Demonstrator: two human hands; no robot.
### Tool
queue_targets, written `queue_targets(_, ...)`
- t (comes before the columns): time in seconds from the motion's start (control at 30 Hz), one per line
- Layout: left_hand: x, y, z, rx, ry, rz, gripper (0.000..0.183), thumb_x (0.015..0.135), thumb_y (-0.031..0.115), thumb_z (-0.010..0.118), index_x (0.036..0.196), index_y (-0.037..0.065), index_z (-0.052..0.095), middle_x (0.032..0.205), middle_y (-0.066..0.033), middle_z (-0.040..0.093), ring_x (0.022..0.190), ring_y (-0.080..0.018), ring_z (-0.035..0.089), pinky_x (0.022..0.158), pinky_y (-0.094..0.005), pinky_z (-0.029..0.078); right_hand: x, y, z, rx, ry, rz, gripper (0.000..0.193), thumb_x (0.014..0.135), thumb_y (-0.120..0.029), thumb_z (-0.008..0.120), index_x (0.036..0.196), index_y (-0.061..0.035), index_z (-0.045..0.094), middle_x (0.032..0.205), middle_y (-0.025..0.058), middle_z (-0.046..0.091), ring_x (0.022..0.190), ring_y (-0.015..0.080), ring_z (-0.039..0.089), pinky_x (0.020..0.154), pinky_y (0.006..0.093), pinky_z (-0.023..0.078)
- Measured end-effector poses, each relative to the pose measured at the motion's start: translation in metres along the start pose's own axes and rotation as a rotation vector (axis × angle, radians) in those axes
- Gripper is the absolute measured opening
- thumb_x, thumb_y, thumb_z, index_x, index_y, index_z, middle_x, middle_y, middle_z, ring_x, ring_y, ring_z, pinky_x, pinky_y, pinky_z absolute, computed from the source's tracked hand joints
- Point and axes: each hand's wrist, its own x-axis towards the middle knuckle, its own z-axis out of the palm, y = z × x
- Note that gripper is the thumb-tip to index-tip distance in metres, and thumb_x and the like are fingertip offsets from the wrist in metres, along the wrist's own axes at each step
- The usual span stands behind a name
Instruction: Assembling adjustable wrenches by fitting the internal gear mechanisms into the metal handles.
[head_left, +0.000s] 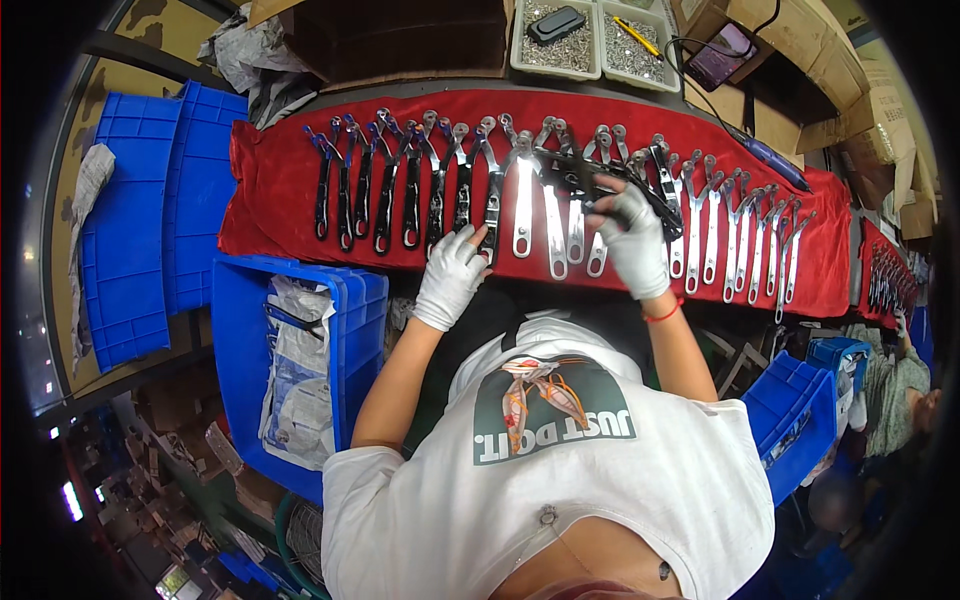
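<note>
On the red cloth (275, 215) lies a long row of shiny Y-shaped metal levers (523, 210), their forked ends pointing away from me. Several at the left have black parts along their handles. My left hand (452, 278), in a white glove with bare fingertips, has its fingers and thumb about the near end of one lever (491, 215). Farther right, my right hand (635, 242), gloved the same way, pinches a dark, elongated part (572, 172) over the row, blurred by motion. More black strips (664, 190) lie across the levers beside this hand.
Two white trays of small metal pieces (560, 55) stand at the back, one bearing a yellow pen (637, 37). A purple corded tool (775, 163) lies at the back right. Blue crates (362, 345) flank me. A co-worker's sleeve (893, 375) shows far right.
</note>
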Motion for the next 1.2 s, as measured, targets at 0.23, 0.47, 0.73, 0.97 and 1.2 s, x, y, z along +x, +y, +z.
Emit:
queue_targets(0.23, -0.005, -0.011, -0.008, 0.029, -0.019, 0.042, 0.025, 0.065, 0.015, 0.073, 0.084, 0.007, 0.059, 0.123, -0.0076, 0.055, 0.113, -0.0273, 0.051, 0.093, -0.0421, 0.042, -0.040, 0.014, 0.060, -0.443, -0.313, -0.373, 0.014, 0.075, -0.004, 0.058, 0.089, -0.0031, 0.054, 0.111, 0.0143, 0.057, 0.083, 0.0291, 0.061, 0.069, 0.0377, 0.051)
queue_targets(0.47, -0.003, -0.001, -0.002, 0.028, -0.036, 0.056, 0.028, 0.064, 0.016, 0.074, 0.086, 0.008, 0.058, 0.124, -0.0086, 0.055, 0.115, -0.0266, 0.050, 0.095, -0.0412, 0.041, -0.047, 0.010, 0.075, -0.725, -0.304, -0.324, 0.012, 0.077, -0.007, 0.052, 0.086, -0.0018, 0.057, 0.104, 0.0111, 0.056, 0.080, 0.0262, 0.058, 0.068, 0.0386, 0.049)
queue_targets(0.73, 0.002, 0.002, 0.004, 0.039, -0.015, 0.048, 0.028, 0.063, 0.013, 0.074, 0.086, 0.008, 0.058, 0.125, -0.0114, 0.054, 0.117, -0.0269, 0.048, 0.097, -0.0415, 0.039, -0.038, 0.016, 0.081, -0.831, -0.292, -0.451, 0.010, 0.072, -0.010, 0.054, 0.080, -0.0073, 0.060, 0.100, 0.0063, 0.054, 0.089, 0.0228, 0.051, 0.074, 0.0349, 0.043)
queue_targets(0.97, 0.004, 0.004, 0.004, 0.018, -0.035, 0.049, 0.028, 0.063, 0.013, 0.074, 0.085, 0.008, 0.057, 0.125, -0.0125, 0.053, 0.116, -0.0275, 0.049, 0.097, -0.0415, 0.039, -0.039, 0.006, 0.086, -0.879, -0.286, -0.427, 0.011, 0.069, -0.011, 0.056, 0.078, -0.0061, 0.060, 0.096, 0.0063, 0.054, 0.086, 0.0231, 0.053, 0.072, 0.0345, 0.046)
queue_targets(1.2, 0.001, 0.005, 0.010, 0.002, -0.019, 0.039, 0.028, 0.062, 0.012, 0.074, 0.083, 0.007, 0.057, 0.126, -0.0130, 0.053, 0.115, -0.0275, 0.049, 0.097, -0.0415, 0.039, -0.035, 0.010, 0.083, -0.789, -0.289, -0.517, 0.011, 0.068, -0.010, 0.056, 0.077, -0.0052, 0.061, 0.093, 0.0069, 0.054, 0.085, 0.0234, 0.053, 0.072, 0.0346, 0.048)
